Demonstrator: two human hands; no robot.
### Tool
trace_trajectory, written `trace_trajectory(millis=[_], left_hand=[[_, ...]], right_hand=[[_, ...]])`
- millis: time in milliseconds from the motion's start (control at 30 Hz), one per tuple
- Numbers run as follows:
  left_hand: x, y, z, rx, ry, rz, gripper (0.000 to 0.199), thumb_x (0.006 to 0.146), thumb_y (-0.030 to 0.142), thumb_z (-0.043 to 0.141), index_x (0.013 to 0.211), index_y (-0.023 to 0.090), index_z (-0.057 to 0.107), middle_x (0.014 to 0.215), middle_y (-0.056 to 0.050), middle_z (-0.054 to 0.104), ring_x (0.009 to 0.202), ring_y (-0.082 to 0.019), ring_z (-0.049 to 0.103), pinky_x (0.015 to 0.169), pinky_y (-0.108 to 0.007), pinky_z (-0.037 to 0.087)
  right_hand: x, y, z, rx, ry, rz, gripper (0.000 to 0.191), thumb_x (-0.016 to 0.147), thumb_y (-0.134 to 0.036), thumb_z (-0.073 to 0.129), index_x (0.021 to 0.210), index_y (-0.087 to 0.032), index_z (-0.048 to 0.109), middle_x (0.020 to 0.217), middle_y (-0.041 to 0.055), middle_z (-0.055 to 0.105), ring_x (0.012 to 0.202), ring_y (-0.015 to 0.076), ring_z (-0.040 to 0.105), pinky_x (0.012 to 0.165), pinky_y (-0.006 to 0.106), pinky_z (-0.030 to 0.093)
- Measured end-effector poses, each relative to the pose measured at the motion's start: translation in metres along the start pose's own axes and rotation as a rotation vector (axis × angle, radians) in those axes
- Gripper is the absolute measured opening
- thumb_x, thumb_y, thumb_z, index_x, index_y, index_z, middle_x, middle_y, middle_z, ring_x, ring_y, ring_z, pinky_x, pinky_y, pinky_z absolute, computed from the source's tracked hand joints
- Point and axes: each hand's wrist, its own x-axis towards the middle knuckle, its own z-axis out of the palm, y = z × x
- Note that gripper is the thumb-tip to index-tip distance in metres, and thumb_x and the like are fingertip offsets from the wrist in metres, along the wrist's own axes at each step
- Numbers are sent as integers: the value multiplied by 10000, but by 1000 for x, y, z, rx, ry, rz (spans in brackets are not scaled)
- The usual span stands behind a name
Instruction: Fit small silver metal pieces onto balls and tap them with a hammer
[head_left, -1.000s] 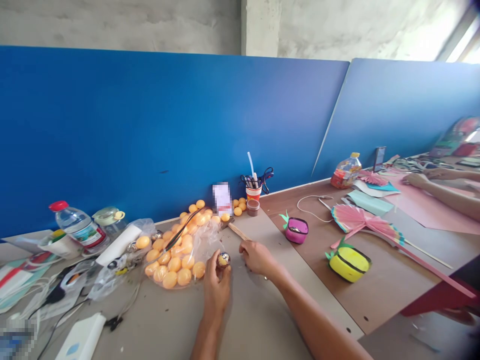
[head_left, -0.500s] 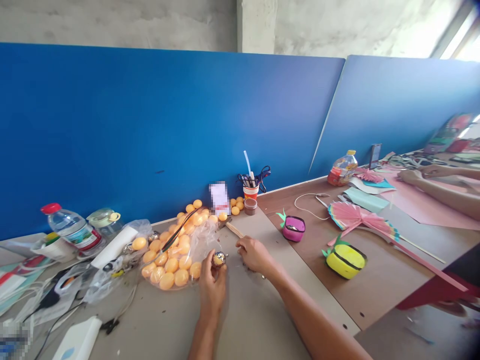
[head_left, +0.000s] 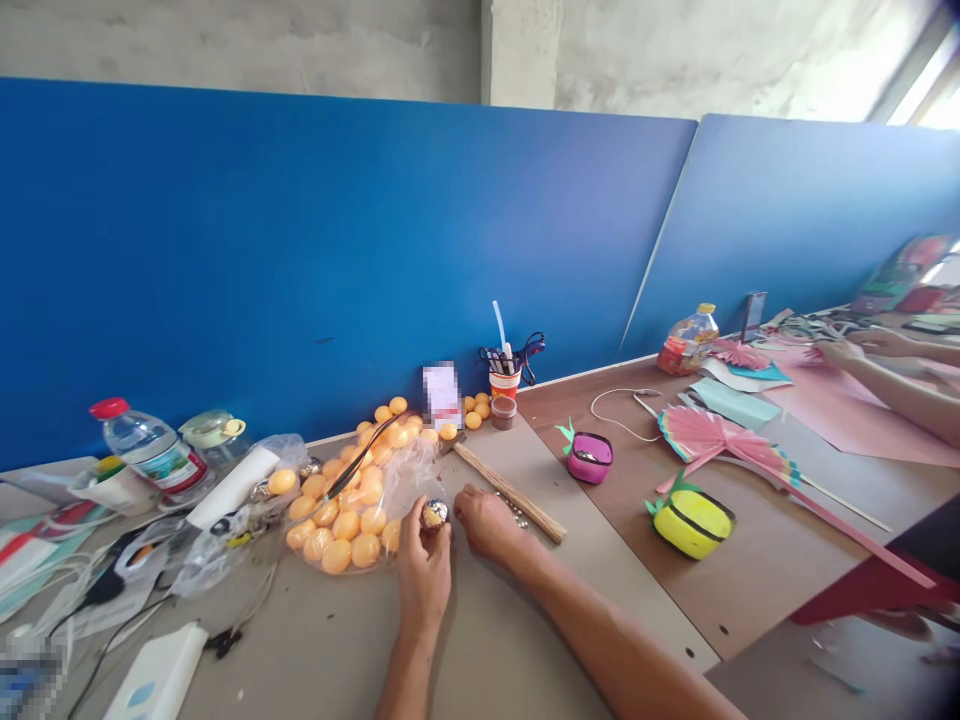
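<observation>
A ball partly covered in shiny metallic pieces (head_left: 434, 514) sits between the thumb and fingers of my left hand (head_left: 424, 560). Just right of it, my right hand (head_left: 487, 525) is low over the table with its fingers drawn together; anything between the fingertips is too small to make out. A hammer (head_left: 514, 492) with a wooden handle lies beyond my right hand, its head toward the bag. Small shiny bits (head_left: 517, 514) are scattered beside the handle. Left of my left hand, a clear plastic bag (head_left: 409, 475) holds several orange balls (head_left: 365, 550).
Behind stand a cup of pens (head_left: 505, 384) and a small jar (head_left: 503, 412). Purple (head_left: 590, 457) and yellow (head_left: 694, 522) pouches lie right, near a pink paper fan (head_left: 697, 430). Bottles, cables and a white box (head_left: 161, 672) crowd the left. Another person's hands rest on pink paper (head_left: 832, 395).
My right hand has moved left, closer to the ball, uncovering the hammer handle and small shiny bits. My left hand still holds the ball, now turned slightly.
</observation>
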Motion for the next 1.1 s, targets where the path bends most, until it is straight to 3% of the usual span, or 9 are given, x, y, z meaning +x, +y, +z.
trace_trajectory(millis=[100,200,267,333,433,567,733,933,1100], left_hand=[[0,0,0,-6,2,-13,436,802,331,592,1205,166,577,1112,-136,666,947,-239,659,842,-382,535],[0,0,0,-4,-9,-23,437,793,339,598,1195,168,581,1126,-139,660,975,-252,649,863,-399,523],[0,1,0,-7,-23,-31,449,796,344,595,1207,166,571,1131,-141,653,970,-248,644,859,-398,522],[-1,3,0,-17,-36,-42,462,798,352,592,1218,162,562,1123,-141,649,938,-238,644,836,-391,528],[-3,5,0,-40,-49,-55,470,796,365,595,1218,160,558,1124,-140,644,932,-234,640,823,-385,530],[-3,6,0,-62,-55,-75,469,799,376,602,1218,169,562,1140,-133,639,963,-231,636,838,-373,526],[-3,7,0,-77,-72,-73,454,808,347,601,1228,180,561,1150,-125,641,991,-225,638,844,-361,530],[-3,8,0,-50,-63,-56,433,790,297,607,1211,198,585,1123,-111,662,963,-224,649,823,-369,542],[-3,6,1,-36,-80,-23,427,797,257,582,1218,189,577,1131,-118,653,985,-223,641,849,-371,532]], right_hand=[[0,3,2,168,182,30,183,810,-71,453,859,-140,615,992,127,658,794,179,627,685,273,414],[2,7,2,533,277,115,160,789,-85,437,803,-176,569,704,31,641,614,138,578,601,247,410],[3,9,1,811,274,179,108,785,-136,449,765,-194,538,527,-37,547,487,117,507,519,230,377],[4,9,-1,1056,277,190,26,763,-198,509,738,-201,517,483,-70,497,441,97,461,479,216,345],[3,7,-8,1321,239,131,155,709,-302,628,690,-193,520,502,-78,494,436,69,431,473,208,329],[-2,5,-17,1557,36,114,289,619,-388,747,686,-166,574,581,-54,551,453,58,465,482,214,344],[-6,6,-20,1589,-120,131,304,546,-303,801,736,-163,609,603,-47,595,461,62,482,498,223,353],[-7,2,-19,1502,-68,133,227,568,-285,745,691,-165,596,541,-67,527,461,51,400,496,227,276],[-8,1,-18,1442,-81,131,173,585,-279,711,670,-172,605,500,-79,472,475,58,388,519,236,287]])
